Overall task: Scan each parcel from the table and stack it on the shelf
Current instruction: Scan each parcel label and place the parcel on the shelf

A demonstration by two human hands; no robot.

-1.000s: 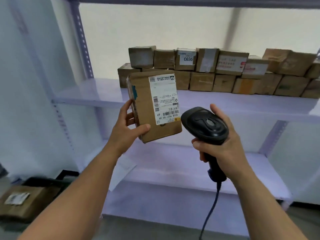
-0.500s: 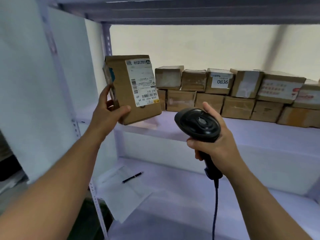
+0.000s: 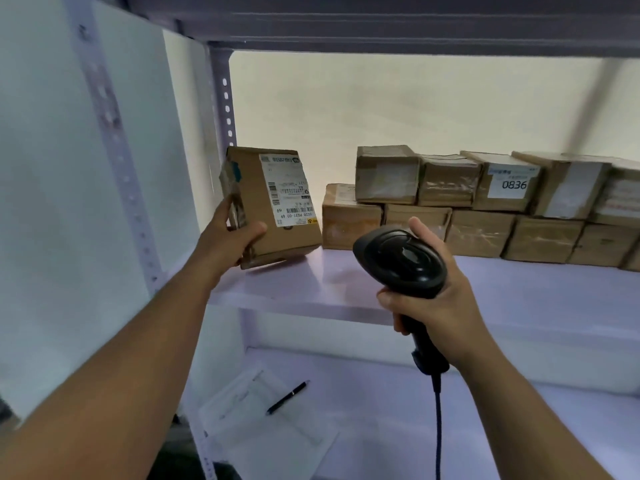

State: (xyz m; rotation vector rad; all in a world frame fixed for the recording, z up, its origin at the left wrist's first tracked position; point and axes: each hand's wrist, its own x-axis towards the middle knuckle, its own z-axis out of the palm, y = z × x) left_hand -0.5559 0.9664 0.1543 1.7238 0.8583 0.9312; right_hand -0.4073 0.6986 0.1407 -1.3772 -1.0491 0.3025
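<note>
In the left centre of the frame the left hand [image 3: 225, 244] grips a brown cardboard parcel [image 3: 252, 216] by its narrow taped side, thumb laid across the lower front face and the fingers [image 3: 227, 211] curled round the edge. The parcel is tilted. Its lower right corner looks to be touching the shelf [image 3: 346, 289], just left of the two-high row of boxes [image 3: 485, 209] along the back. Its white label [image 3: 287, 192] faces the camera. The right hand [image 3: 440, 303], lower centre, is wrapped round the handle of a black scanner [image 3: 398, 261], whose cable [image 3: 438, 427] hangs down. The parcel seems light, since one hand carries it at arm's length, and stiff enough to keep its shape. The tape and label look slick, so bare cardboard near the bottom corner is probably the surer hold. It should slide flat against the row without harm. A pen [image 3: 287, 398] lies on paper [image 3: 263, 424] on the lower shelf.
</note>
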